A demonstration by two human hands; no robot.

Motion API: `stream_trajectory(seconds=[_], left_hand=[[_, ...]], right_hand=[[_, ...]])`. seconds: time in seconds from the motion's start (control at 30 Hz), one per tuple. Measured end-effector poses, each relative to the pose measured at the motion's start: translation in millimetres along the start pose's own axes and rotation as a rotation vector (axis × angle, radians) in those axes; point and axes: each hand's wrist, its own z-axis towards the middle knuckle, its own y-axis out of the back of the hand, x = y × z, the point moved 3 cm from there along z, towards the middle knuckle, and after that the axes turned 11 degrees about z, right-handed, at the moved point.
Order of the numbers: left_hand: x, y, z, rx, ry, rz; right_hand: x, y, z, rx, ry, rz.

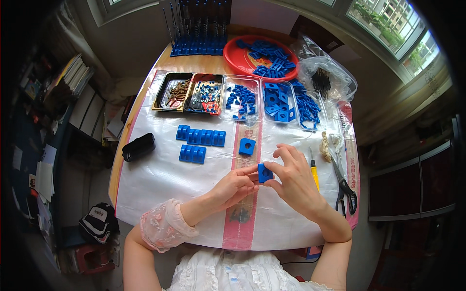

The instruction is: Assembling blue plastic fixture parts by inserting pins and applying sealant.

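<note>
My right hand (296, 182) pinches a small blue plastic block with a round hole (265, 173) between thumb and fingers. From the other side, the fingertips of my left hand (238, 186) close on the same block, palm turned partly up. Just beyond it, a similar blue holed block (247, 146) lies on the white sheet. Farther left, two rows of blue ridged blocks stand side by side, a longer back row (201, 136) and a shorter front row (192, 153). A yellow-handled screwdriver (314, 175) lies right of my right hand, partly hidden by it.
Behind are a tray of brass-coloured screws (177, 92), a tray of small mixed parts (206, 94) and clear trays of blue pieces (241, 102). A red basin (227, 57) holds more blue parts. Black scissors (345, 191) lie right, a black case (139, 147) left.
</note>
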Motion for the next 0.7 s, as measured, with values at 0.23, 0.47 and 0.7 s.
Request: stream_trajectory(seconds=[0.23,0.47,0.7], left_hand=[[4.7,2.6,-0.7,-0.090,0.005,0.024],[5.9,-0.7,-1.4,-0.169,-0.005,0.102],[7.0,-1.0,-1.5,-0.174,-0.002,0.107]], right_hand=[[2.8,-1.1,0.3,0.017,-0.001,0.015],[6.7,-1.0,-0.6,0.005,0.020,-0.007],[8.8,0.1,-0.7,-0.003,0.026,-0.001]])
